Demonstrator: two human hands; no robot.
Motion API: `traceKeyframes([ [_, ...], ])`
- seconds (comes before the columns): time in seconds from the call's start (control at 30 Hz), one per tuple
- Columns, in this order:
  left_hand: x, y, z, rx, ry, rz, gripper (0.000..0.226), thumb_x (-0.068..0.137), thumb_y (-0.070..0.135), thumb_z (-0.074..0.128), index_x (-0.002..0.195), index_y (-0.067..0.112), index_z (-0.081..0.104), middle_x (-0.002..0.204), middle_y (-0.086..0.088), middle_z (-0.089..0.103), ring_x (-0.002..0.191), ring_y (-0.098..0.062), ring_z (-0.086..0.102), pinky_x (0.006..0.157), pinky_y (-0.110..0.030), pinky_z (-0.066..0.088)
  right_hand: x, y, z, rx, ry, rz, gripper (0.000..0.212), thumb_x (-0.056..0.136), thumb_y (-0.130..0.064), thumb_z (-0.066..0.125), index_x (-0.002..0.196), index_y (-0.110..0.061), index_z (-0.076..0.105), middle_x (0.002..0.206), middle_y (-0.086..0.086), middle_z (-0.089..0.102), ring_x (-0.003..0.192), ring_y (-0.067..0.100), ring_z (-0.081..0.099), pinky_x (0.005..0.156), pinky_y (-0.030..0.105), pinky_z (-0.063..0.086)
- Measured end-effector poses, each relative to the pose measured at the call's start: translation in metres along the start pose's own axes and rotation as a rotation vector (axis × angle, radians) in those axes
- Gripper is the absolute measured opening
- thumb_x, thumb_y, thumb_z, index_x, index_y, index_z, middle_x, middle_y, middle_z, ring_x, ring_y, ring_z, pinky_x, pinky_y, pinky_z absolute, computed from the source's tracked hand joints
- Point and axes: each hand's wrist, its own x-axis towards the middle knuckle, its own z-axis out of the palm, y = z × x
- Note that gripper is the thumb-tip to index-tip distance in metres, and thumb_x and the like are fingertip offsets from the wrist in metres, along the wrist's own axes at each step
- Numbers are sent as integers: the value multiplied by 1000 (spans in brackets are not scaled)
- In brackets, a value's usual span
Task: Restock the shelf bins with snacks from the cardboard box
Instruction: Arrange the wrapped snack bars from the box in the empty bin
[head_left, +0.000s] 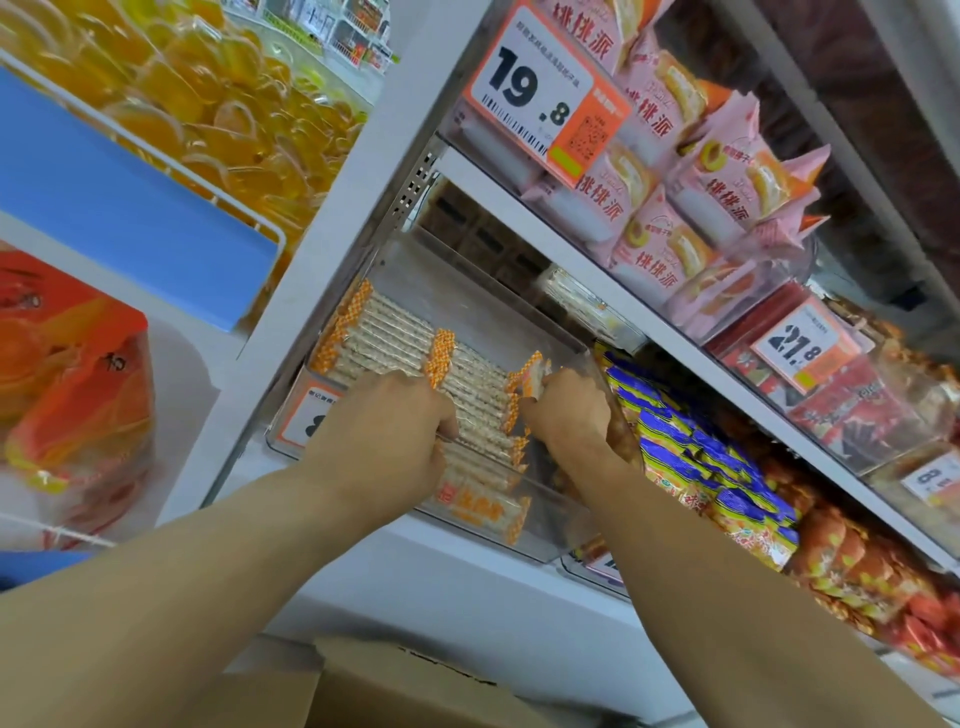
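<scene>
Both the left hand (395, 431) and right hand (563, 415) curl around long orange-ended snack bar packets (467, 384) inside the clear plastic shelf bin (545, 540), above the brown cardboard box (415, 691), where hurried pushing could topple the stacked rows.

We note open room in the clear bin's (545, 525) rear half, beyond the snack bars (395, 345). The shelf above (649, 312) limits overhead access. Blue-yellow packets (691, 447) crowd the right wall.
</scene>
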Motion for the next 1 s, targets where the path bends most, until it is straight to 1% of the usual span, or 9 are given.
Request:
traceKeyframes([
  [0.17,0,-1,0,-6,3,9,31,89,16,59,113,27,75,113,7,73,108,-16,61,100,-34,46,8,-2,12,-48,-101,-80,27,88,-26,63,106,-6,66,110,15,65,99,34,67,66,31,46],
  [0.3,1,0,0,-21,10,16,31,88,15,59,112,27,76,110,7,74,105,-16,63,98,-32,48,16,6,9,12,-244,-179,27,95,-37,63,91,-10,65,90,10,62,98,31,64,74,30,45],
  [0.4,1,-1,0,-30,22,19,30,87,15,60,109,26,77,107,7,75,102,-16,64,95,-31,50,23,18,9,6,-341,-251,37,100,-43,57,72,-21,46,74,0,46,89,24,51,76,30,33],
  [0.47,1,0,0,-46,32,17,30,86,13,61,107,25,78,106,5,75,101,-17,65,93,-30,51,25,21,6,3,-389,-271,28,101,-42,54,83,-22,50,83,2,41,94,23,44,80,28,27],
  [0.57,0,1,0,-56,36,7,29,84,12,62,105,24,78,104,4,76,100,-18,66,91,-31,52,27,22,2,-40,-461,-324,32,102,-36,55,76,-30,36,86,0,41,95,19,41,80,27,29],
  [0.63,1,2,0,-61,30,-1,29,83,12,62,104,23,79,105,4,75,99,-18,66,91,-32,53,27,22,2,-69,-501,-334,7,99,-28,58,97,-23,54,106,9,51,102,27,51,80,28,32],
  [0.73,1,4,-1,-73,24,-15,28,82,14,64,104,23,79,106,5,75,100,-17,66,91,-30,51,31,25,10,-98,-475,-364,46,94,-16,61,139,-16,51,135,15,54,116,35,56,81,28,40],
  [0.87,1,5,-1,-65,25,-20,27,84,14,64,105,24,78,107,6,75,102,-15,66,91,-28,48,30,25,10,-153,-455,-408,47,95,-11,59,141,-11,49,137,15,53,120,33,53,80,25,34],
  [1.0,0,4,-1,-79,29,-25,26,84,14,64,103,24,79,105,5,76,100,-15,68,91,-27,49,26,24,14,-210,-445,-426,35,93,-10,62,128,-9,55,114,11,61,93,26,53,73,32,39],
])
